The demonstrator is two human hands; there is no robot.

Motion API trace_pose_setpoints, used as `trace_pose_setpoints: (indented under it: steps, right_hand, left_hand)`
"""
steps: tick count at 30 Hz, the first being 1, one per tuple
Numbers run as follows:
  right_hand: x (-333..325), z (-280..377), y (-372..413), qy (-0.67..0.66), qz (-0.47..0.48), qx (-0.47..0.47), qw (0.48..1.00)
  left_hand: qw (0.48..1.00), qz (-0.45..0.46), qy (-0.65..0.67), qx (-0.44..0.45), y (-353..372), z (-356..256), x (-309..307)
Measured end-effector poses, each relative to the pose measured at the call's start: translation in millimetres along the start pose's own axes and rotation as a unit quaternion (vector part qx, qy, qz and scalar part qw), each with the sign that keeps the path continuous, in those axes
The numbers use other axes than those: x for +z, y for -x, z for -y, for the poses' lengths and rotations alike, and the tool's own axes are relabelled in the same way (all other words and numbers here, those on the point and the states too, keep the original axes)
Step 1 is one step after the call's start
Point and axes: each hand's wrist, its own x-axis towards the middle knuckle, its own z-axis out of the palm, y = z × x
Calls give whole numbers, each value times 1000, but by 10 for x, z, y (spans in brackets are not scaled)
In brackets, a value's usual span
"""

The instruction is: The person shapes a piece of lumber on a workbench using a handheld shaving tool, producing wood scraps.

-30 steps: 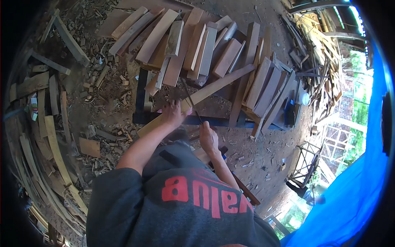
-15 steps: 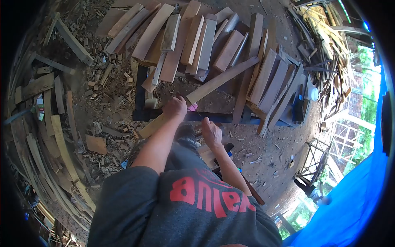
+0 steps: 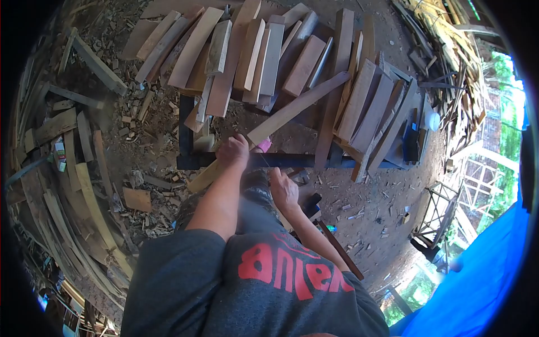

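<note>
A long narrow wooden board (image 3: 297, 111) slants over the dark metal frame (image 3: 303, 161) in front of me. My left hand (image 3: 232, 151) is closed around the board near its close end; a paler stretch of wood (image 3: 203, 177) shows beyond the wrist. My right hand (image 3: 284, 189) is closed just right of it, fingers pinched on a thin, dark, line-like thing (image 3: 266, 162) that points toward the board; I cannot tell what kind it is. Between the hands, a small pink thing (image 3: 263, 145) shows beside the board's underside.
Several cut wooden pieces (image 3: 255, 53) lie side by side across the frame's far side, with more stacked at the right (image 3: 368, 106). Long offcuts (image 3: 92, 196) pile up at the left. Wood scraps litter the dirt floor (image 3: 359, 208). A blue tarp (image 3: 471, 286) hangs at the right.
The view has shifted a little, so the pieces sit slightly more to the left at the top. Both hands keep their holds; the right hand has shifted slightly down and left in view.
</note>
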Motion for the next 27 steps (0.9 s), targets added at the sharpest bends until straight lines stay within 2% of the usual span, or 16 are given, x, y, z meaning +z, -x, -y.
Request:
trace_pose_setpoints:
  steps: [4, 8, 10, 13, 14, 17, 21, 24, 27]
  right_hand:
    - [204, 217, -412, 1, -17, 8, 1000]
    - [8, 171, -272, 11, -23, -6, 1000]
    - [-132, 84, 25, 18, 15, 17, 1000]
    - [-160, 100, 74, 3, 26, 35, 999]
    - [-51, 138, -61, 4, -2, 27, 1000]
    - [146, 362, -547, -9, 5, 34, 999]
    - [-132, 336, -379, 11, 0, 4, 1000]
    - [-238, 309, -114, 38, 57, 45, 997]
    - [-63, 364, -345, 2, 34, 54, 998]
  left_hand:
    - [1000, 4, -14, -7, -6, 15, 25]
    - [1000, -7, -6, 0, -24, 11, 27]
    - [1000, -6, -14, 0, -31, 32, 62]
    - [1000, 5, -4, -6, 16, 7, 3]
    - [1000, 8, -6, -6, 17, 22, 29]
    - [1000, 11, 1, -2, -52, 45, 72]
    - [1000, 4, 18, 3, -41, 21, 43]
    - [1000, 19, 22, -2, 53, -1, -66]
    - [1000, 25, 18, -4, 26, 31, -39]
